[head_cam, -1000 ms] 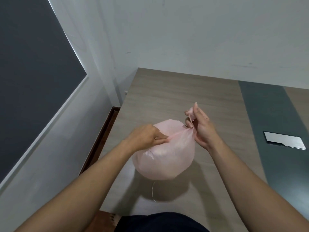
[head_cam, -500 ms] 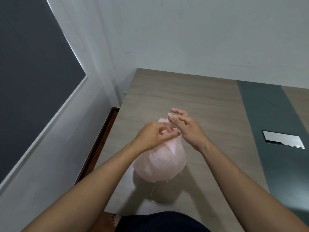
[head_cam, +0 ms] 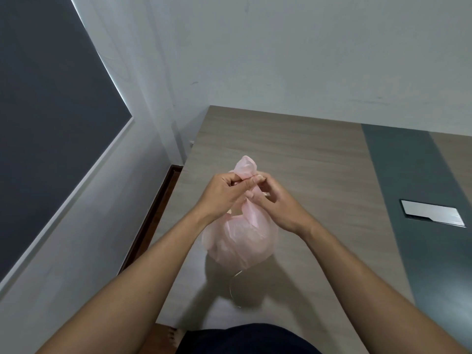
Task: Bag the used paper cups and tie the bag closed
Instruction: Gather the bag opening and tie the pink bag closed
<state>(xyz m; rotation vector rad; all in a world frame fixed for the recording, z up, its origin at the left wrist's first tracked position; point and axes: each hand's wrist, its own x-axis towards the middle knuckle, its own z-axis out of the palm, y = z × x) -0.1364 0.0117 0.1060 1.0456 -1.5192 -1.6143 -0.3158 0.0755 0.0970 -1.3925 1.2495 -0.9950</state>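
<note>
A thin pink plastic bag point(head_cam: 240, 241) bulges full and hangs just above the wooden table point(head_cam: 293, 154), its shadow below it. The paper cups inside are hidden by the cloudy plastic. My left hand point(head_cam: 224, 192) and my right hand point(head_cam: 275, 205) meet at the bag's gathered neck, both pinching the twisted plastic. A loop of the bag's top sticks up beyond my fingertips.
A dark grey strip point(head_cam: 413, 205) runs along the table to the right, with a silver rectangular plate point(head_cam: 431, 213) set in it. The table's left edge drops to a gap beside the grey wall point(head_cam: 84, 238). A white wall stands behind the table.
My hands came together from pulling the bag's neck apart sideways. They now hold it close, and a loop of plastic stands up above my fingers. The bag has narrowed and hangs longer.
</note>
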